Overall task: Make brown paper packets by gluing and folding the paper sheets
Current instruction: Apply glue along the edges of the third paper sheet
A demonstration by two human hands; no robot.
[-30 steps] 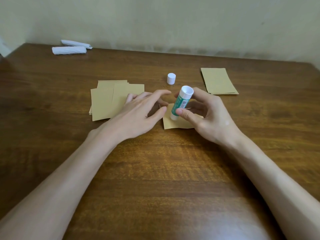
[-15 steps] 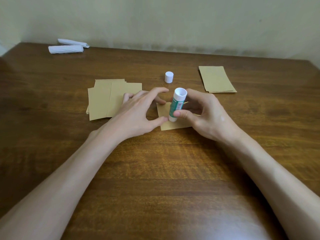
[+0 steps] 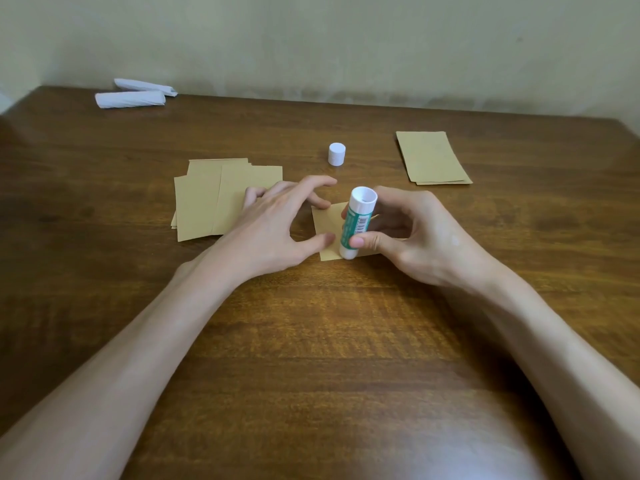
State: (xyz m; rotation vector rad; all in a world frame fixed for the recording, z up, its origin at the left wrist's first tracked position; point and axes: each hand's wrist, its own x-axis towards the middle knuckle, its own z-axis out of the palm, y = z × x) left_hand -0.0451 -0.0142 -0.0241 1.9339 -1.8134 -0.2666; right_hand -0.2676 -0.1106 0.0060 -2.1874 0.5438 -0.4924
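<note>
A small brown paper sheet [image 3: 327,220] lies flat on the wooden table [image 3: 311,341], near the middle, between the two hands. The left hand [image 3: 273,230] arches over its left edge with the fingers spread; the thumb tip presses the near left corner and the index fingertip rests by the far left corner, while the other fingers reach back toward a loose stack of brown sheets [image 3: 204,202] lying just to the left. The right hand [image 3: 419,237] pinches a glue stick [image 3: 356,225] between the thumb in front and the curled fingers behind. The stick has a green label and white ends; it stands almost upright, leaning slightly to the right at the top, with its lower end touching the small sheet close to the near edge. The right part of that sheet is hidden under the right hand. The stick's white cap [image 3: 336,154] stands on its own farther back on the table, apart from both hands. To the far right lies a neat pile of brown packets [image 3: 431,157], flat and well apart from the work. At the far left corner, near the pale wall [image 3: 346,46], sit two white paper rolls [image 3: 131,98], side by side and touching.
</note>
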